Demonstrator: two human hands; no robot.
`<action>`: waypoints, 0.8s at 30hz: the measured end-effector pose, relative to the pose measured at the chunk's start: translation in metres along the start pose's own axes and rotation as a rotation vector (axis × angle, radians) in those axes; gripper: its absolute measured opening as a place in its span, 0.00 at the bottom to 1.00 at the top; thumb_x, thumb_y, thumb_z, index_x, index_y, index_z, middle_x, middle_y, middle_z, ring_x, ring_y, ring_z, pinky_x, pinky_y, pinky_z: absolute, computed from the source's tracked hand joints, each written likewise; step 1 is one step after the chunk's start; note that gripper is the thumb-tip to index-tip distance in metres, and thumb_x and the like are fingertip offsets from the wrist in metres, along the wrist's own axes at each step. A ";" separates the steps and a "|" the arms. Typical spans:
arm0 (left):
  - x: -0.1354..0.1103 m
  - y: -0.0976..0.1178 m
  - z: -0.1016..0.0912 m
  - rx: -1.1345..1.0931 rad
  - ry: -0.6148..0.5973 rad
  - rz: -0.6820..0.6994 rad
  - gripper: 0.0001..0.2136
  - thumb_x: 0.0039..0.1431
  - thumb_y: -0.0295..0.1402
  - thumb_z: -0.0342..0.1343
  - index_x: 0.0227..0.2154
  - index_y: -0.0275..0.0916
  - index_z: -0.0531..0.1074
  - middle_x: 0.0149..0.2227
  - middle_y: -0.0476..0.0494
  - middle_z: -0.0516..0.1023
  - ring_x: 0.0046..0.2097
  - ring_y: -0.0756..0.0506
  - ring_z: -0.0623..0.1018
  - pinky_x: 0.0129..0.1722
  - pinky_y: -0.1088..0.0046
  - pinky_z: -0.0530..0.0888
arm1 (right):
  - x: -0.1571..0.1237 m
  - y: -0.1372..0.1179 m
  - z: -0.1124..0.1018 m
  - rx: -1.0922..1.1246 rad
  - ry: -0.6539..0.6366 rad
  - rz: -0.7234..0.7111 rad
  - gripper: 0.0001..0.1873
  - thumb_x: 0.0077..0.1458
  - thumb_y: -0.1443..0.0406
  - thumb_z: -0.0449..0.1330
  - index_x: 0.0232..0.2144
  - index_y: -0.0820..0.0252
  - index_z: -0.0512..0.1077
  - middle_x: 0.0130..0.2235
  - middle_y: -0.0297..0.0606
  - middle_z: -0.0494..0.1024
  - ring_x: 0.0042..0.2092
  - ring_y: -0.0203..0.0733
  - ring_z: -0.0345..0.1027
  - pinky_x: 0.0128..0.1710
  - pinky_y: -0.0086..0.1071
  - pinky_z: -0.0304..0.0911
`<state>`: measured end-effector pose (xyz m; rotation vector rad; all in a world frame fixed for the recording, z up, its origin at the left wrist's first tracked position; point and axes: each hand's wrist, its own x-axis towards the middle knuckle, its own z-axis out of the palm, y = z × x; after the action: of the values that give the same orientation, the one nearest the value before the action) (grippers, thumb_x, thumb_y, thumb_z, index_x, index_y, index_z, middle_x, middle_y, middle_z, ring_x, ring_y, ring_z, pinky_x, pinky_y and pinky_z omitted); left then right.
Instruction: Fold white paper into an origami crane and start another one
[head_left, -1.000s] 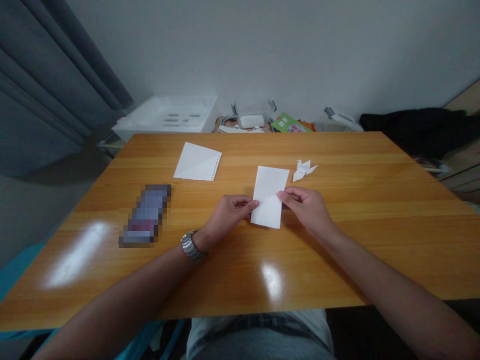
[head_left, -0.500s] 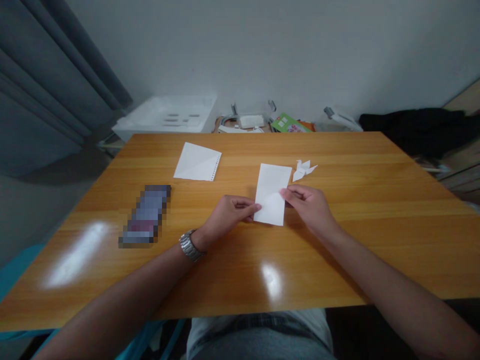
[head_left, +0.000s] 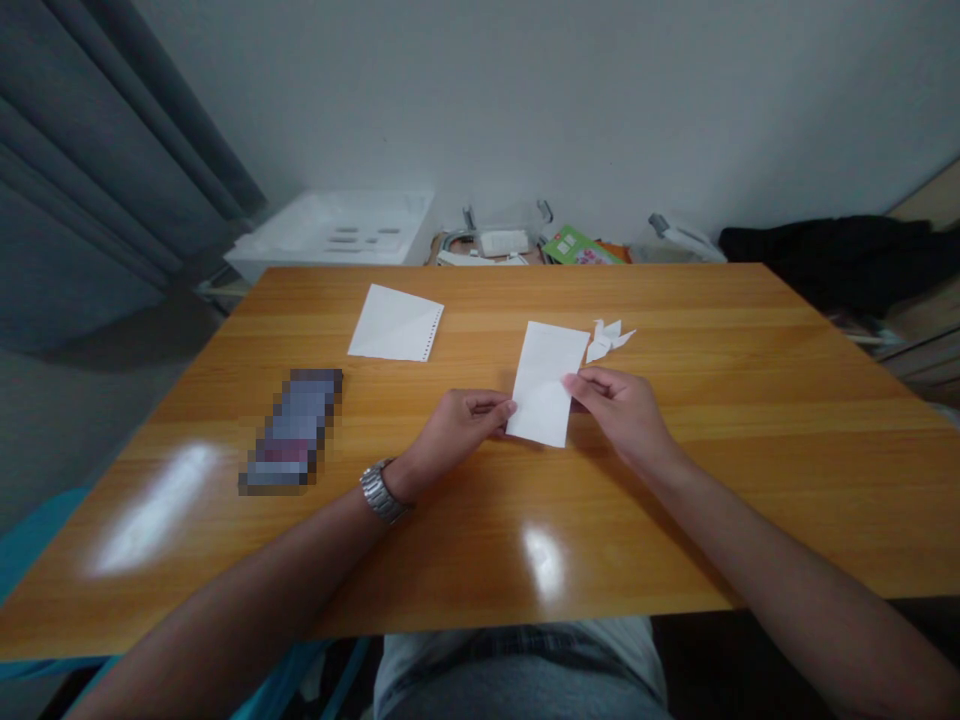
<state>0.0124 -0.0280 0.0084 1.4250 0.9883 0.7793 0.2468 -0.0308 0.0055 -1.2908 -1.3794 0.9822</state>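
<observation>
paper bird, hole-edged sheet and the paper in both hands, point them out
Paper bird (head_left: 604, 342), head view, on its body.
Hole-edged sheet (head_left: 396, 325), head view, on its middle.
Held paper (head_left: 548, 384), head view, on its middle.

And here's the left hand (head_left: 470, 425) pinching the lower left edge of a white sheet (head_left: 541, 375), right hand (head_left: 622, 408) on the right edge, thumb on top! From where I stand, a folded paper bird (head_left: 604, 343) sits just beside the sheet's upper right corner. Off to the left, a page (head_left: 396, 325) with a perforated edge lies on the wooden table (head_left: 457, 560), a blurred phone-like slab (head_left: 296, 425) farther left, a metal watch (head_left: 382, 492) round the left wrist (head_left: 405, 482)
</observation>
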 end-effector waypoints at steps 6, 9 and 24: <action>-0.001 -0.002 0.003 0.038 0.005 -0.066 0.16 0.58 0.44 0.65 0.37 0.34 0.81 0.37 0.41 0.84 0.35 0.49 0.81 0.37 0.75 0.77 | 0.000 -0.003 0.000 0.028 0.037 0.007 0.13 0.56 0.54 0.66 0.31 0.58 0.80 0.32 0.35 0.82 0.33 0.41 0.73 0.35 0.34 0.67; -0.001 -0.001 0.001 0.042 0.008 -0.079 0.14 0.59 0.43 0.65 0.36 0.34 0.81 0.34 0.42 0.84 0.34 0.50 0.80 0.36 0.77 0.77 | 0.001 0.000 -0.001 0.020 0.037 0.003 0.14 0.56 0.53 0.66 0.31 0.58 0.80 0.32 0.35 0.82 0.32 0.41 0.73 0.35 0.34 0.67; 0.002 0.000 -0.004 0.028 -0.015 -0.060 0.16 0.62 0.44 0.63 0.36 0.34 0.82 0.31 0.43 0.84 0.31 0.51 0.80 0.33 0.79 0.76 | 0.002 0.001 0.001 0.159 0.021 0.068 0.13 0.54 0.53 0.68 0.31 0.57 0.80 0.32 0.35 0.82 0.33 0.40 0.73 0.38 0.35 0.71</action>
<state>0.0095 -0.0245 0.0081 1.4168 1.0296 0.7126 0.2461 -0.0281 0.0041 -1.2322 -1.2229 1.0989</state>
